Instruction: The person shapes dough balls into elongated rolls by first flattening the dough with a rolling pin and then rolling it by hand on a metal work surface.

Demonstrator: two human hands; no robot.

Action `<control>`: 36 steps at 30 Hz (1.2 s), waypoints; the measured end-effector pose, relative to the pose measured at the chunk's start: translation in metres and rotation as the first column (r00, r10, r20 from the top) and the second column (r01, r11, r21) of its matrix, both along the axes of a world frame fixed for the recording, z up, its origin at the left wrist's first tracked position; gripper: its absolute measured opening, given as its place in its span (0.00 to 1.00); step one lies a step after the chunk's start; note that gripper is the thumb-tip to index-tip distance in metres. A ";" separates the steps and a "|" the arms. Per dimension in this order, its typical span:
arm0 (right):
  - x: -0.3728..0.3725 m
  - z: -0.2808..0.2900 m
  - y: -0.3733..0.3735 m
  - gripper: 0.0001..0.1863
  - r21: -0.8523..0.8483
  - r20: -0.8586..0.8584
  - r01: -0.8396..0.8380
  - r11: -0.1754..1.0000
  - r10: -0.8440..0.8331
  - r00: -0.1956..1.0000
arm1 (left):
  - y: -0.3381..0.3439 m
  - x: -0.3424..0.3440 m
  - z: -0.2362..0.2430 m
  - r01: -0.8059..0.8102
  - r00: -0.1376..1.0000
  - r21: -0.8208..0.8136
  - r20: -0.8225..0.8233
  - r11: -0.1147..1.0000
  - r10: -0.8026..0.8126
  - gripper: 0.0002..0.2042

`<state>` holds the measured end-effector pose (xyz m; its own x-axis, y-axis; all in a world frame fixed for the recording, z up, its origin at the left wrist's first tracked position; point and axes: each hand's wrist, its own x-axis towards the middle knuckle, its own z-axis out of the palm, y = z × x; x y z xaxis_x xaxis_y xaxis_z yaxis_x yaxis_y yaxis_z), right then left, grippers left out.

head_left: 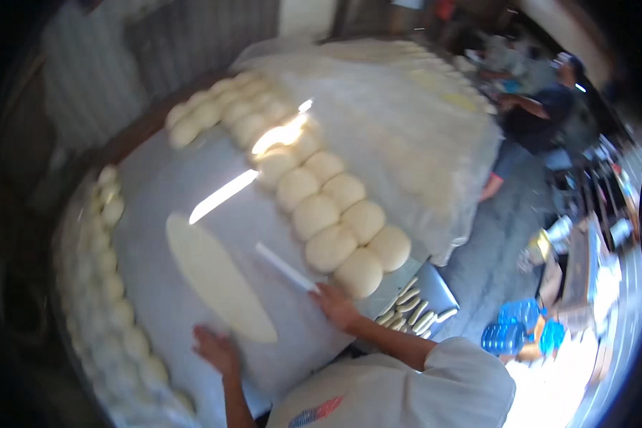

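Observation:
A long, flat oval sheet of dough lies on the pale work table. My left hand is by its near end, fingers apart and holding nothing. My right hand grips the near end of a slim white rolling pin, which points away to the left, beside the sheet and apart from it. Just beyond that hand, round dough balls stand packed in rows that run to the far side of the table.
More dough balls line the left edge, partly under clear plastic. A plastic sheet covers the far right. Several finger-shaped pieces lie on a tray at right. Blue-tinted water jugs stand beyond it; another person is farther back.

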<state>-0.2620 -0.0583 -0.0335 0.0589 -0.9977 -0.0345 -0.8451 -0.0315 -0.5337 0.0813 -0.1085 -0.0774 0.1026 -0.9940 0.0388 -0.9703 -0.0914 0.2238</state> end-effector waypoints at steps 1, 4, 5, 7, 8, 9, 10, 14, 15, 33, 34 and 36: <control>-0.003 -0.002 0.000 0.30 -0.031 -0.035 0.066 0.997 -0.068 0.997 | -0.029 0.001 0.016 -0.028 0.998 0.013 -0.051 1.000 0.029 0.32; 0.005 0.008 -0.004 0.28 -0.017 -0.120 0.113 0.993 -0.114 0.986 | -0.110 0.013 0.001 0.039 0.995 -0.112 -0.084 0.993 -0.048 0.30; 0.011 0.017 -0.011 0.28 -0.130 -0.096 0.066 0.989 -0.078 0.992 | -0.142 0.018 -0.005 0.053 0.992 -0.172 -0.101 0.984 -0.071 0.30; 0.030 0.025 -0.036 0.26 -0.285 -0.014 -0.013 0.958 0.010 1.000 | -0.199 0.025 -0.018 0.089 0.986 -0.220 -0.118 0.971 -0.117 0.29; 0.046 0.026 -0.070 0.26 -0.336 0.044 -0.050 0.940 0.068 0.997 | -0.234 0.026 -0.015 0.071 0.986 -0.212 -0.136 0.975 -0.101 0.28; 0.065 0.021 -0.108 0.26 -0.408 0.113 -0.039 0.912 0.093 0.989 | -0.262 0.031 -0.015 0.048 0.985 -0.198 -0.151 0.979 -0.079 0.27; 0.087 0.014 -0.150 0.26 -0.474 0.173 -0.028 0.880 0.124 0.977 | -0.286 0.038 -0.018 0.054 0.983 -0.185 -0.161 0.981 -0.084 0.27; 0.160 -0.025 -0.313 0.31 -0.321 0.133 -0.040 0.946 0.087 0.987 | -0.347 0.041 -0.021 0.137 0.981 -0.225 -0.106 0.965 -0.164 0.24; 0.175 -0.012 -0.343 0.32 -0.233 0.206 -0.086 0.969 0.135 0.969 | -0.352 0.042 -0.019 0.162 0.984 -0.213 -0.035 0.964 -0.173 0.23; 0.181 0.004 -0.396 0.08 -0.335 0.255 -0.222 0.916 0.315 0.914 | -0.345 0.030 0.011 0.175 0.283 -0.176 -0.933 0.969 -0.221 0.09; 0.176 0.010 -0.392 0.07 -0.279 0.404 -0.203 0.939 0.307 0.862 | -0.335 0.021 0.027 0.181 0.293 -0.180 -0.929 0.967 -0.227 0.09; 0.165 0.031 -0.376 0.06 -0.190 0.502 -0.190 0.963 0.262 0.824 | -0.304 0.015 0.067 0.106 0.216 -0.105 -0.968 0.989 -0.126 0.10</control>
